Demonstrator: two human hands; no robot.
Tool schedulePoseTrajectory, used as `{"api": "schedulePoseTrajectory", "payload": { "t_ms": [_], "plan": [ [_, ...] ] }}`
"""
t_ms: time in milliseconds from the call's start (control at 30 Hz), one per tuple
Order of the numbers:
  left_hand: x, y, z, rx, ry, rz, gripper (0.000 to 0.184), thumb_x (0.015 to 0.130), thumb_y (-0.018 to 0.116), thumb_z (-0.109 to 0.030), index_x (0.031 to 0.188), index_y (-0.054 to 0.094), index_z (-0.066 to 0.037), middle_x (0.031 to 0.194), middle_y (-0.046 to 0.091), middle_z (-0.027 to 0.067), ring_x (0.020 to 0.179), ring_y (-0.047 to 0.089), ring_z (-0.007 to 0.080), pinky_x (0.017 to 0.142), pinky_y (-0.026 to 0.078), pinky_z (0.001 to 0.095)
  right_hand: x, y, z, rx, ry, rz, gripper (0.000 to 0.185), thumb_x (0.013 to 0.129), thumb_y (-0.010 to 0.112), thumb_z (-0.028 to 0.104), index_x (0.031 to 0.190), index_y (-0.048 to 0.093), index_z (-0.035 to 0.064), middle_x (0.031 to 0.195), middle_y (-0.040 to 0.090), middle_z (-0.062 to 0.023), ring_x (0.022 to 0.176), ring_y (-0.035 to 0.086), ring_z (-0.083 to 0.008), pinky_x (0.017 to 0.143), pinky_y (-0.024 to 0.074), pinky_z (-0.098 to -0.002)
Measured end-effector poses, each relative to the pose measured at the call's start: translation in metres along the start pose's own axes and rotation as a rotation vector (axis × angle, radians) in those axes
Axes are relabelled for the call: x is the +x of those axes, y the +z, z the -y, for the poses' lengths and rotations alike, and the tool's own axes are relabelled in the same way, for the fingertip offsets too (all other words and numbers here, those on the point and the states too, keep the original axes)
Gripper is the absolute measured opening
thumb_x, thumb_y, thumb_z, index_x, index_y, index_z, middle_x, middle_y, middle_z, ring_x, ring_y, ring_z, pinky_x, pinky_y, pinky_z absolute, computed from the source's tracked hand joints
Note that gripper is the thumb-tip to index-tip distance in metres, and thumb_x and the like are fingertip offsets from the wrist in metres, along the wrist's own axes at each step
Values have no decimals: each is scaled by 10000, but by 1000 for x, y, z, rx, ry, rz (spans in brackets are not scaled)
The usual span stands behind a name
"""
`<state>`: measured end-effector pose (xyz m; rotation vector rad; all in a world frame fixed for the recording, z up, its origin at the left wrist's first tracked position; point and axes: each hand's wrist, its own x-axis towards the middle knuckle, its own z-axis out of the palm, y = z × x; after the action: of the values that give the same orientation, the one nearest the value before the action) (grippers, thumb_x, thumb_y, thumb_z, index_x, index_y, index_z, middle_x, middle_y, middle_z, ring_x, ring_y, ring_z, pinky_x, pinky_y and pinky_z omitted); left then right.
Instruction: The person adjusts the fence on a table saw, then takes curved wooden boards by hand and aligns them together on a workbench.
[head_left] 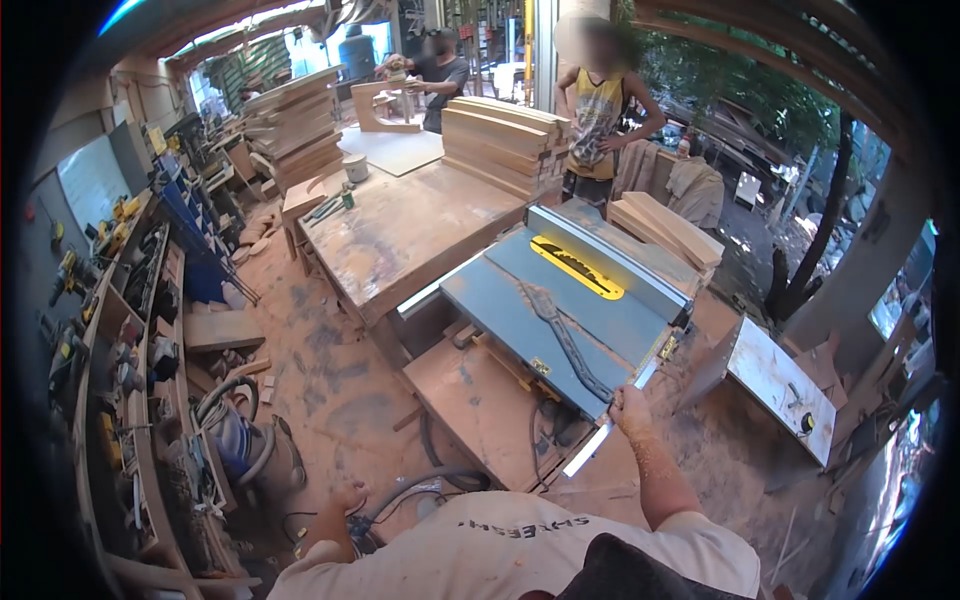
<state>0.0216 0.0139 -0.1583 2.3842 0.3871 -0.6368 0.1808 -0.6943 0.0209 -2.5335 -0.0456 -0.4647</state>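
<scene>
A table saw [480, 305] with a grey-blue top stands in front of me. Its toothed blade rises through a yellow insert plate [578, 268], beside a long metal fence [610, 262]. Across the top lies a long, dark, wavy strip [567, 345]. My right hand [630, 408] is closed at the saw's near right corner, by the strip's lower end and the front rail [588, 450]; what is inside the fingers is hidden. Low on the left, my left hand [347, 497] hangs away from the saw, fingers loosely apart, holding nothing visible.
A dusty worktable [400, 235] adjoins the saw, bearing stacked boards [500, 145]. One person [600, 115] stands behind the saw; another person [442, 80] handles a wooden frame [385, 108]. Tool shelves [130, 360] line the left. A hose [430, 480] crosses the floor near me.
</scene>
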Motion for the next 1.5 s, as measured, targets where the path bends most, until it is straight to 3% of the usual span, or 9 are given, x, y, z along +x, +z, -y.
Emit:
{"api": "schedulePoseTrajectory", "payload": {
  "t_ms": [300, 500, 700, 900, 967, 1100, 1300, 1367, 1500],
  "plan": [
    [-38, -15, -52, 11, -72, 52, 622, 772, 613, -463, 1202, 577, -15, 1141, 616, 195, 1075, 592, 284, 938, 440, 369, 2, -9, 8, 56, 189, 83, 271, 696, 630, 95, 956, 584, 33, 903, 611, -198, 904, 591, -371, 785, 468, -422],
    [-27, 1, -8, 35, -61, 38, 583, 766, 612, -449, 1172, 603, -31, 1121, 627, 189, 1037, 610, 294, 908, 461, 366, 8, -9, 3, 66, 193, 147, 253, 686, 644, 100, 928, 594, 44, 907, 623, -183, 908, 600, -361, 783, 471, -413],
    [-98, -38, -94, 129, -80, -56, 523, 755, 629, -415, 1107, 638, -28, 1032, 659, 178, 964, 641, 278, 876, 483, 363, 8, 1, 9, -38, 269, 17, 279, 669, 649, 81, 943, 605, 48, 876, 631, -181, 869, 616, -347, 782, 483, -389],
    [-79, -21, -55, 10, -89, -97, 454, 743, 638, -371, 1065, 656, -52, 1016, 663, 170, 940, 646, 274, 847, 491, 359, 14, 23, -45, 537, 411, -232, 117, 731, 620, 77, 808, 578, -1, 737, 603, -88, 686, 602, -193, 602, 482, -308],
    [-91, -29, -67, -22, -104, -105, 425, 746, 633, -370, 1034, 664, -59, 1009, 663, 169, 939, 645, 270, 841, 491, 362, 9, 9, -42, 1116, 597, -87, 50, 797, 576, 50, 771, 545, 21, 697, 545, -31, 579, 505, -103, 483, 396, -232],
    [-94, -31, -62, 34, -33, -114, 361, 749, 629, -363, 959, 678, -74, 979, 666, 166, 936, 638, 263, 833, 490, 365, 5, -6, -29, 1543, 655, -149, 62, 831, 539, 8, 779, 519, 34, 682, 515, -21, 533, 443, -83, 427, 311, -205],
    [-97, -29, -57, 6, -17, -150, 381, 740, 637, -355, 955, 670, -42, 955, 658, 179, 926, 630, 285, 830, 486, 368, 7, -8, -52, 1849, 701, -209, 63, 855, 561, 19, 809, 520, 35, 722, 547, -43, 588, 518, -113, 548, 468, -239],
    [-108, -37, -78, -32, -37, -132, 404, 742, 636, -365, 980, 668, -41, 974, 657, 181, 945, 629, 285, 845, 481, 369, 14, -13, -32, 1849, 731, -433, 43, 862, 559, 16, 829, 532, 19, 767, 556, -45, 718, 578, -143, 723, 535, -261],
    [-89, -27, -55, -127, -63, -49, 442, 754, 639, -370, 1072, 659, -62, 1025, 659, 165, 996, 622, 267, 889, 466, 361, 23, -7, -41, 1982, 564, -427, 121, 897, 529, 23, 1004, 554, -29, 943, 587, -92, 914, 593, -206, 906, 520, -344]
  ]
}}
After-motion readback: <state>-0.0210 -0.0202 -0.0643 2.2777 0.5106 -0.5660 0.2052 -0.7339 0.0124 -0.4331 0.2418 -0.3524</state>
